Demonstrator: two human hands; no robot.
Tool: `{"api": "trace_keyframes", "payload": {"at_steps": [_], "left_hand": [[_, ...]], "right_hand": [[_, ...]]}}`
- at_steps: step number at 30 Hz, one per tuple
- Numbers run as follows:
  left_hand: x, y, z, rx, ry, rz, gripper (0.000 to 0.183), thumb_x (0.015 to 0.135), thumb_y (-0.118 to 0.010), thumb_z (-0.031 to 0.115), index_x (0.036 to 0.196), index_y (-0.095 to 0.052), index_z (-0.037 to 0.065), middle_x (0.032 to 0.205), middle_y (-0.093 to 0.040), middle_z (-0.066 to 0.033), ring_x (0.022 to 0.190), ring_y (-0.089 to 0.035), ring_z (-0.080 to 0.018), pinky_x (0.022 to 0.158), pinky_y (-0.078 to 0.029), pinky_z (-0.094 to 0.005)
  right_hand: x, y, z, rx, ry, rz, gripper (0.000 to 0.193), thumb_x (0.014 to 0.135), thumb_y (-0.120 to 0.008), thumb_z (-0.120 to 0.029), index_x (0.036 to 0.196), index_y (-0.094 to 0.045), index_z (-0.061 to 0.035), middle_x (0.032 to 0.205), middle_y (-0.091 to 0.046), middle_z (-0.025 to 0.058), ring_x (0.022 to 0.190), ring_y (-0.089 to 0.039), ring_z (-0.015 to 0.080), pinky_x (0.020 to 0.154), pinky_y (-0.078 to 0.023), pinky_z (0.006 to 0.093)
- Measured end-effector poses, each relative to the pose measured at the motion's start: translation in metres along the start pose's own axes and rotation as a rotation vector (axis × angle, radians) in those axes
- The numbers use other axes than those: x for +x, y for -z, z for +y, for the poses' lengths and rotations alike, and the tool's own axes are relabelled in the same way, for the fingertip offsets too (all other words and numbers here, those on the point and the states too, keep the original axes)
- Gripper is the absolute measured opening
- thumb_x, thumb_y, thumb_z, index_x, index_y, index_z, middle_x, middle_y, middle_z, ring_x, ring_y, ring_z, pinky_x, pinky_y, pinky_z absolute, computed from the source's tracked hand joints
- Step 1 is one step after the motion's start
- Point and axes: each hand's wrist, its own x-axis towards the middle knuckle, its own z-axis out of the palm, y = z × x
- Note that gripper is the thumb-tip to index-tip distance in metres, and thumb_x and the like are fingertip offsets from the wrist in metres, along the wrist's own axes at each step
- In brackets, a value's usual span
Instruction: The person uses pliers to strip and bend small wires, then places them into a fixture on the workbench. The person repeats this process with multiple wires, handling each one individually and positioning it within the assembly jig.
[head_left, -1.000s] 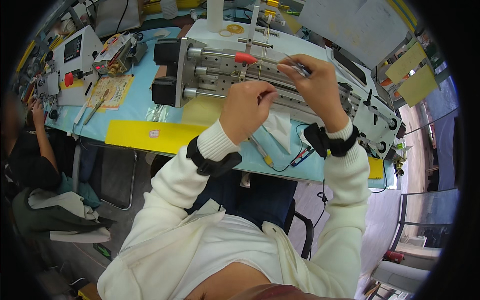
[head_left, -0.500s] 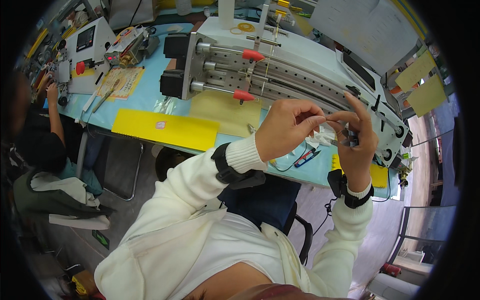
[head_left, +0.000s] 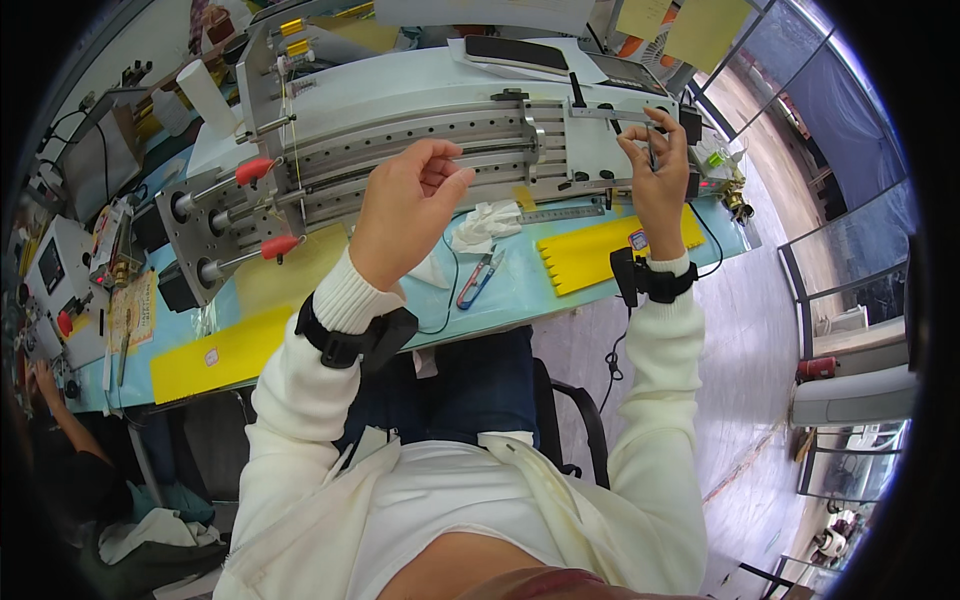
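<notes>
Head view: slim metal tool (head_left: 652,157) held in the right grip (head_left: 658,188), rail machine (head_left: 420,150) beneath

The tool is clasped among the fingers of the right grip, which is raised over the right end of the rail machine; whether the machine is touched there cannot be told. The left grip (head_left: 405,218) is held over the rails, well apart from the right one, with its fingers curled and the thumb brought near them; whether anything fine is pinched cannot be told. To the left of the left grip, two red cones (head_left: 254,171) are seen on the machine's rods. On the near side, between the two grips, crumpled white tissue (head_left: 487,227), a steel ruler (head_left: 565,213) and a blue and red cutter (head_left: 478,281) are laid on the light blue surface (head_left: 515,294). Below the right grip, a jagged-edged yellow sheet (head_left: 580,258) is partly covered by the wrist. Beyond both grips, a dark phone (head_left: 515,54) is placed.
</notes>
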Motion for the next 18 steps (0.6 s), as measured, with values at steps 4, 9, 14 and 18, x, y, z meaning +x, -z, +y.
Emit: {"api": "trace_keyframes", "payload": {"at_steps": [4, 9, 14, 18], "left_hand": [[0.011, -0.009, -0.001, 0.001, -0.077, 0.043, 0.045, 0.089, -0.07, 0.013, 0.129, -0.057, -0.003, 0.102, -0.07, -0.0103, 0.086, -0.065, -0.0157, 0.08, -0.054, -0.0287], [-0.031, 0.029, -0.004, 0.058, -0.163, 0.323, 0.028, 0.088, -0.071, 0.007, 0.115, -0.064, 0.001, 0.105, -0.063, -0.007, 0.086, -0.061, -0.0136, 0.077, -0.051, -0.0268], [-0.075, 0.091, -0.015, 0.143, -0.049, 0.679, 0.014, 0.09, -0.072, 0.007, 0.099, -0.063, 0.001, 0.113, -0.055, -0.0063, 0.079, -0.06, -0.0089, 0.066, -0.048, -0.0213], [-0.076, 0.113, -0.02, -0.111, 0.126, 0.514, 0.018, 0.092, -0.073, 0.015, 0.092, -0.064, 0.0, 0.112, -0.063, -0.0095, 0.064, -0.06, -0.0085, 0.06, -0.048, -0.0214]], "right_hand": [[0.006, -0.018, 0.002, -0.128, 0.042, 0.118, 0.045, 0.087, -0.075, -0.005, 0.128, -0.055, -0.0072, 0.1, -0.076, 0.0075, 0.084, -0.07, 0.0152, 0.079, -0.052, 0.0246], [-0.016, 0.009, -0.01, -0.172, -0.105, 0.096, 0.037, 0.087, -0.076, -0.007, 0.121, -0.061, -0.0068, 0.098, -0.076, 0.0005, 0.079, -0.063, 0.0057, 0.065, -0.044, 0.0215], [-0.033, 0.012, -0.037, -0.003, -0.048, 0.086, 0.028, 0.093, -0.069, -0.004, 0.121, -0.061, -0.0045, 0.098, -0.075, 0.004, 0.086, -0.061, 0.0031, 0.068, -0.041, 0.018], [-0.034, -0.022, -0.081, 0.078, 0.021, -0.07, 0.023, 0.094, -0.067, -0.001, 0.117, -0.063, -0.0037, 0.1, -0.074, 0.0054, 0.092, -0.064, 0.0056, 0.07, -0.043, 0.0165]]}}
